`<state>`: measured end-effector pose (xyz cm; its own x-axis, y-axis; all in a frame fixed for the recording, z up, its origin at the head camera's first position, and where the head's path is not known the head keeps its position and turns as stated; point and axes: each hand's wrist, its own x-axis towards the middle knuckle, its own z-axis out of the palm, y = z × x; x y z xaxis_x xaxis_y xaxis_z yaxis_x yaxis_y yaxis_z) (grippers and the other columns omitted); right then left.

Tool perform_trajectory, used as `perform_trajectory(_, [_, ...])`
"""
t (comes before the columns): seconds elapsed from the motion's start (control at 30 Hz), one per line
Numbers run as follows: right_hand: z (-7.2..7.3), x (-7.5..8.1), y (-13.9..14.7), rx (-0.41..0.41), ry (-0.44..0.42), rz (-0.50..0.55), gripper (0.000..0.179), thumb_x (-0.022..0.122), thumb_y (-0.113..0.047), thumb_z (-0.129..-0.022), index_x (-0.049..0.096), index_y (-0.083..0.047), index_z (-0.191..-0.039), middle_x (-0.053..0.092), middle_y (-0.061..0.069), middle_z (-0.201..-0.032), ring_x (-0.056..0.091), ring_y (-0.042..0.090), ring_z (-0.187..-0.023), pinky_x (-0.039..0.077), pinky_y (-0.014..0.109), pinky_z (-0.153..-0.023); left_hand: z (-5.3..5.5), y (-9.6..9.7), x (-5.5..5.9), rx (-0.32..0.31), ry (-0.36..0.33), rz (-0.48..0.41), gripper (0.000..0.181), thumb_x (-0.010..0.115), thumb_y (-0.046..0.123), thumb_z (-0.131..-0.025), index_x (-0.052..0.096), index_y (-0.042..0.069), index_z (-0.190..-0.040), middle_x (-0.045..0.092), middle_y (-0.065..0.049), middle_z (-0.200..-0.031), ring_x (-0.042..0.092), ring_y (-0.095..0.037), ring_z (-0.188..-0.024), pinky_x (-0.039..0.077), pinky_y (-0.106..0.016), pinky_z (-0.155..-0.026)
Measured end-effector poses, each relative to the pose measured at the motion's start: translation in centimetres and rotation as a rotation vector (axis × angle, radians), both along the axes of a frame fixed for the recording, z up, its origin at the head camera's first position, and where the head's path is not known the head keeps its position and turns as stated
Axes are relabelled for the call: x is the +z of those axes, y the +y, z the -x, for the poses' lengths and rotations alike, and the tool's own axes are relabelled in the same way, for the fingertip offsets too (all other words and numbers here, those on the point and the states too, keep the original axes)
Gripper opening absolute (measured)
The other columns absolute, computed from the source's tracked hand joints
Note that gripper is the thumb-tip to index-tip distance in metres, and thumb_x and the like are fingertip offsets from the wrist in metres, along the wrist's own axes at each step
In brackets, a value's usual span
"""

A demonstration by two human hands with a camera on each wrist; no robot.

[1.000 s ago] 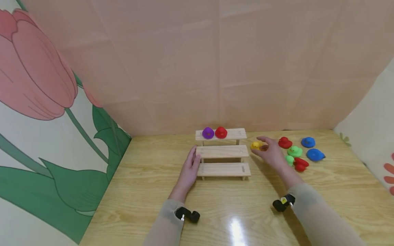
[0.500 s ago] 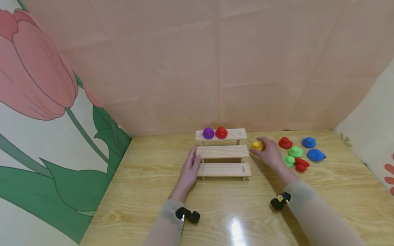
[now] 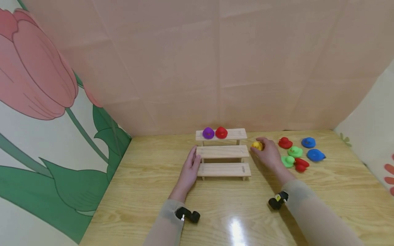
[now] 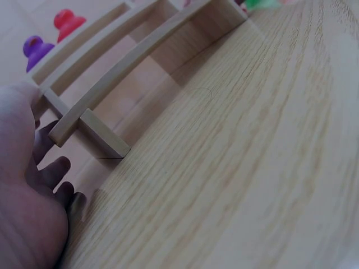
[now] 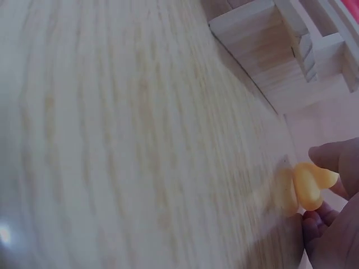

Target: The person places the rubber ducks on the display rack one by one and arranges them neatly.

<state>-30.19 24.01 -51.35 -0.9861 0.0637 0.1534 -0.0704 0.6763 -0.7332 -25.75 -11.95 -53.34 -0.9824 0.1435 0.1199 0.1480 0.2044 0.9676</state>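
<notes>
A three-step wooden stand (image 3: 222, 151) is on the table, with a purple rubber duck (image 3: 208, 133) and a red rubber duck (image 3: 221, 133) side by side on its top step. My left hand (image 3: 189, 169) rests against the stand's left end; in the left wrist view its fingers (image 4: 55, 171) lie loosely bent beside the end of the lowest step. To the right of the stand, my right hand (image 3: 268, 153) pinches a yellow rubber duck (image 3: 257, 146) between thumb and fingers. The right wrist view shows that duck close over the tabletop, partly covered by the hand.
Right of my right hand lie more rubber ducks: a red one (image 3: 285, 142), a tipped red one (image 3: 301, 164), two green ones (image 3: 295, 151) and two blue ones (image 3: 315, 155). A pinkish sheet (image 3: 172, 75) hangs behind the wooden table (image 3: 147, 191).
The yellow duck has turned slightly in my right fingers, and the right wrist and forearm have shifted a little left. My left hand and the stand keep their places.
</notes>
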Motion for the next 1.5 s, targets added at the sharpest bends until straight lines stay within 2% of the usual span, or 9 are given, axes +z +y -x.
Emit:
perform_trajectory(0.2, [-0.9, 0.9, 0.1, -0.016, -0.02, 0.136, 0.059, 0.073, -0.025, -0.109, 0.05, 0.005, -0.155, 0.054, 0.031, -0.149, 0.057, 0.047, -0.13, 0.053, 0.061, -0.11, 0.0, 0.1, -0.1, -0.005, -0.004, -0.004, 0.065, 0.043, 0.057, -0.117, 0.027, 0.036, -0.176, 0.034, -0.006, -0.178, 0.033, -0.026, -0.162, 0.028, -0.046, -0.134])
perform_trajectory(0.33, [-1.3, 2.0, 0.1, -0.021, 0.044, 0.194, 0.059, 0.075, -0.024, -0.109, 0.05, 0.005, -0.153, 0.055, 0.03, -0.149, 0.06, 0.048, -0.133, 0.055, 0.059, -0.11, 0.0, 0.0, 0.1, -0.008, 0.002, -0.003, 0.065, 0.044, 0.058, -0.117, 0.027, 0.035, -0.176, 0.033, -0.006, -0.178, 0.033, -0.026, -0.163, 0.028, -0.046, -0.134])
perform_trajectory(0.53, [-2.3, 4.2, -0.3, -0.022, 0.117, 0.246, 0.06, 0.075, -0.024, -0.109, 0.049, 0.005, -0.154, 0.055, 0.028, -0.152, 0.055, 0.048, -0.142, 0.048, 0.065, -0.117, -0.1, 0.0, 0.2, 0.001, -0.001, 0.012, 0.066, 0.044, 0.058, -0.117, 0.027, 0.035, -0.176, 0.033, -0.007, -0.178, 0.034, -0.027, -0.162, 0.027, -0.047, -0.134])
perform_trajectory(0.7, [-3.2, 5.7, -0.7, -0.003, 0.128, 0.263, 0.062, 0.073, -0.032, -0.11, 0.047, 0.002, -0.156, 0.054, 0.024, -0.153, 0.053, 0.046, -0.144, 0.048, 0.062, -0.119, -0.1, 0.0, 0.3, 0.007, -0.004, 0.022, 0.065, 0.044, 0.057, -0.117, 0.027, 0.035, -0.176, 0.034, -0.008, -0.178, 0.034, -0.027, -0.162, 0.028, -0.046, -0.133])
perform_trajectory(0.9, [-3.7, 6.9, -1.4, 0.049, 0.178, 0.294, 0.061, 0.074, -0.03, -0.11, 0.048, 0.0, -0.156, 0.057, 0.02, -0.151, 0.056, 0.041, -0.142, 0.051, 0.052, -0.119, -0.1, 0.0, 0.2, 0.009, -0.006, 0.029, 0.065, 0.044, 0.058, -0.117, 0.027, 0.036, -0.176, 0.034, -0.007, -0.178, 0.035, -0.025, -0.162, 0.028, -0.044, -0.133])
perform_trajectory(1.17, [-3.9, 8.1, -2.3, 0.112, 0.183, 0.304, 0.056, 0.074, -0.031, -0.11, 0.052, -0.004, -0.154, 0.058, 0.014, -0.15, 0.055, 0.035, -0.143, 0.043, 0.06, -0.124, -0.1, 0.0, 0.1, 0.007, -0.002, 0.018, 0.065, 0.044, 0.059, -0.117, 0.028, 0.037, -0.176, 0.034, -0.007, -0.178, 0.034, -0.027, -0.162, 0.028, -0.047, -0.133])
perform_trajectory(1.33, [-3.9, 8.4, -2.8, 0.166, 0.196, 0.308, 0.055, 0.073, -0.026, -0.11, 0.051, -0.003, -0.155, 0.058, 0.016, -0.151, 0.054, 0.037, -0.146, 0.041, 0.063, -0.124, 0.0, 0.0, 0.0, 0.007, 0.0, 0.006, 0.065, 0.044, 0.059, -0.116, 0.029, 0.037, -0.176, 0.033, -0.007, -0.178, 0.034, -0.026, -0.162, 0.028, -0.047, -0.134])
perform_trajectory(1.4, [-3.7, 8.5, -3.1, 0.192, 0.215, 0.318, 0.054, 0.074, -0.022, -0.11, 0.052, -0.001, -0.155, 0.059, 0.018, -0.151, 0.054, 0.038, -0.146, 0.041, 0.061, -0.125, 0.0, 0.0, 0.0, 0.006, 0.002, 0.006, 0.065, 0.045, 0.059, -0.117, 0.028, 0.036, -0.176, 0.033, -0.007, -0.178, 0.034, -0.026, -0.162, 0.028, -0.046, -0.134])
perform_trajectory(1.5, [-3.4, 8.7, -3.4, 0.226, 0.219, 0.333, 0.051, 0.074, -0.02, -0.11, 0.053, -0.001, -0.153, 0.06, 0.016, -0.15, 0.054, 0.036, -0.146, 0.044, 0.048, -0.125, 0.0, 0.0, 0.1, 0.002, 0.004, 0.006, 0.066, 0.044, 0.058, -0.117, 0.028, 0.035, -0.176, 0.032, -0.007, -0.178, 0.033, -0.026, -0.162, 0.028, -0.046, -0.134])
